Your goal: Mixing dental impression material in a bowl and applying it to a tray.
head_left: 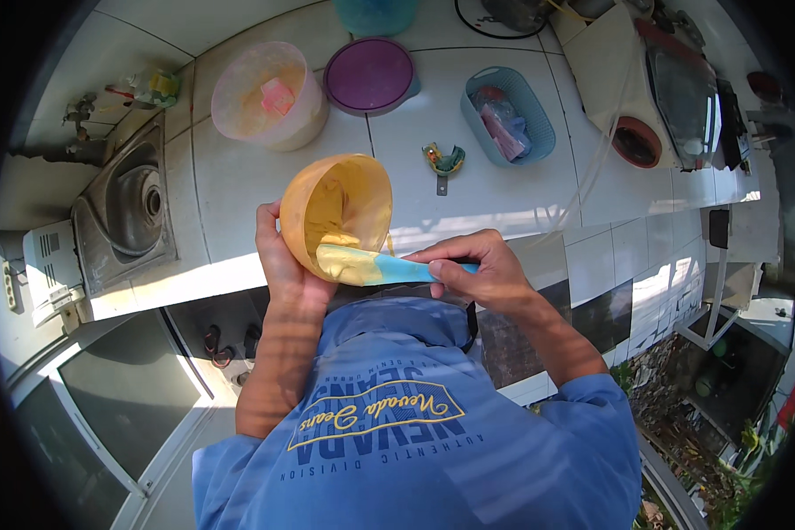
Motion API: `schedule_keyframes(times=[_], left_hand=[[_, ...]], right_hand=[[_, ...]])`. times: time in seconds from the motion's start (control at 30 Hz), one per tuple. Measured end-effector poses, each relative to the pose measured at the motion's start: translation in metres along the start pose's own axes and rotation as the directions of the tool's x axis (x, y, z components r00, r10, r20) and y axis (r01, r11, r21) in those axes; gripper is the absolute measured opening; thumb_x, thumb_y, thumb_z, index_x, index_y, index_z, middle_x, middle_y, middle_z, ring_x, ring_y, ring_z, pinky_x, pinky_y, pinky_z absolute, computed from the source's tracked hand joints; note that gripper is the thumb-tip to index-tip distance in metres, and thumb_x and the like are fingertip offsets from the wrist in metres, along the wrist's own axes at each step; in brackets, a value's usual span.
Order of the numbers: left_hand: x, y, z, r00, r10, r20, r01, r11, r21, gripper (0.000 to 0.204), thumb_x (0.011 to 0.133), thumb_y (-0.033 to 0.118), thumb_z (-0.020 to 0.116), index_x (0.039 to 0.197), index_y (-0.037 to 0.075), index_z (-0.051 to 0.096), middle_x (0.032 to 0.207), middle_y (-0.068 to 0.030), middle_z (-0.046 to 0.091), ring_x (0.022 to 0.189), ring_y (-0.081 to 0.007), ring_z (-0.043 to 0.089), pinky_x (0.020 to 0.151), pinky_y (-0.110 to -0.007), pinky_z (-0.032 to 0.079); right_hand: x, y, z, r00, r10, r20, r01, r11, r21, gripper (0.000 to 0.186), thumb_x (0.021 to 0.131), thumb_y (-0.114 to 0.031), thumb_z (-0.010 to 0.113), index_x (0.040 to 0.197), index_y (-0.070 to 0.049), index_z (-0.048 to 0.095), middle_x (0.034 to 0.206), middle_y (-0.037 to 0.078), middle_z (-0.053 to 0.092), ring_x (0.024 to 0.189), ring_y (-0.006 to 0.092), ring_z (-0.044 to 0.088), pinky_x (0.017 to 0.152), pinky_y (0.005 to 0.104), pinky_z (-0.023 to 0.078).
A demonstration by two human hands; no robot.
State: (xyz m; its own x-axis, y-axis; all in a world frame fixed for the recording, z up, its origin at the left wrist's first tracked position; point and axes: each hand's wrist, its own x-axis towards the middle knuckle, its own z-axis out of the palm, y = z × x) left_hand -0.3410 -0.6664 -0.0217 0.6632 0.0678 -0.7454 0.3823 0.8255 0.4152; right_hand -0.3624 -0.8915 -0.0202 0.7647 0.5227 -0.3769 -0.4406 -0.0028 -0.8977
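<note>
My left hand (284,261) is wrapped round a yellow-orange mixing bowl (297,203), tilted with its mouth toward the right. Yellow paste (334,212) coats its inner wall. In my right hand (486,269) is the handle of a light blue spatula (399,269). The spatula's broad blade lies at the bowl's lower rim and carries a thick layer of the same paste. Beyond the bowl, on the white tiled counter, rests a small horseshoe-shaped dental impression tray (444,161) with a metal handle and green and yellow colouring.
A pinkish tub (223,110) holding powder and a pink scoop stands at the back left, beside a purple-lidded container (369,75). A blue basket (532,150) with plastic packets is to the right. Left is a metal sink (115,256); far right, a brown-rimmed pot (636,141).
</note>
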Motion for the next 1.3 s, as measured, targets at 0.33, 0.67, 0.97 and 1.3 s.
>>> schedule_keyframes(times=[0.33, 0.67, 0.97, 1.3], left_hand=[[0.009, 0.004, -0.071, 0.986, 0.124, -0.107, -0.132, 0.989, -0.065, 0.041, 0.089, 0.035, 0.04, 0.112, 0.005, 0.057, 0.114, -0.0092, 0.06, 0.105, -0.0245, 0.057, 0.093, -0.042, 0.048], [-0.003, -0.005, -0.077, 0.979, 0.158, -0.129, -0.173, 0.979, -0.109, 0.044, 0.089, 0.032, 0.034, 0.116, 0.005, 0.056, 0.115, -0.0102, 0.06, 0.106, -0.025, 0.058, 0.093, -0.043, 0.048], [-0.003, -0.005, -0.077, 0.974, 0.173, -0.147, -0.194, 0.97, -0.146, 0.045, 0.088, 0.032, 0.033, 0.118, 0.005, 0.055, 0.116, -0.0107, 0.059, 0.107, -0.0253, 0.057, 0.094, -0.044, 0.047], [-0.003, -0.005, -0.081, 0.984, 0.149, -0.093, -0.162, 0.975, -0.154, 0.043, 0.088, 0.029, 0.035, 0.117, 0.005, 0.056, 0.116, -0.0109, 0.059, 0.107, -0.0257, 0.057, 0.094, -0.045, 0.048]], right_hand=[[0.02, 0.083, -0.109, 0.852, -0.21, -0.48, -0.048, 0.882, -0.47, 0.023, 0.087, -0.01, 0.062, 0.108, -0.001, 0.067, 0.079, 0.007, 0.068, 0.063, 0.0109, 0.062, 0.059, 0.0241, 0.049], [0.043, 0.08, -0.133, 0.85, -0.514, -0.115, 0.104, 0.377, -0.92, 0.025, 0.083, -0.01, 0.063, 0.107, -0.006, 0.066, 0.09, 0.011, 0.067, 0.074, 0.0274, 0.066, 0.068, 0.0355, 0.053], [0.044, 0.086, -0.134, 0.854, -0.518, -0.035, 0.093, 0.219, -0.971, 0.027, 0.083, -0.011, 0.064, 0.11, -0.01, 0.065, 0.08, 0.007, 0.063, 0.065, 0.0243, 0.063, 0.059, 0.035, 0.053], [0.046, 0.092, -0.136, 0.833, -0.553, -0.002, 0.118, 0.181, -0.976, 0.028, 0.081, -0.009, 0.066, 0.11, -0.011, 0.065, 0.077, 0.004, 0.062, 0.063, 0.021, 0.062, 0.058, 0.033, 0.052]])
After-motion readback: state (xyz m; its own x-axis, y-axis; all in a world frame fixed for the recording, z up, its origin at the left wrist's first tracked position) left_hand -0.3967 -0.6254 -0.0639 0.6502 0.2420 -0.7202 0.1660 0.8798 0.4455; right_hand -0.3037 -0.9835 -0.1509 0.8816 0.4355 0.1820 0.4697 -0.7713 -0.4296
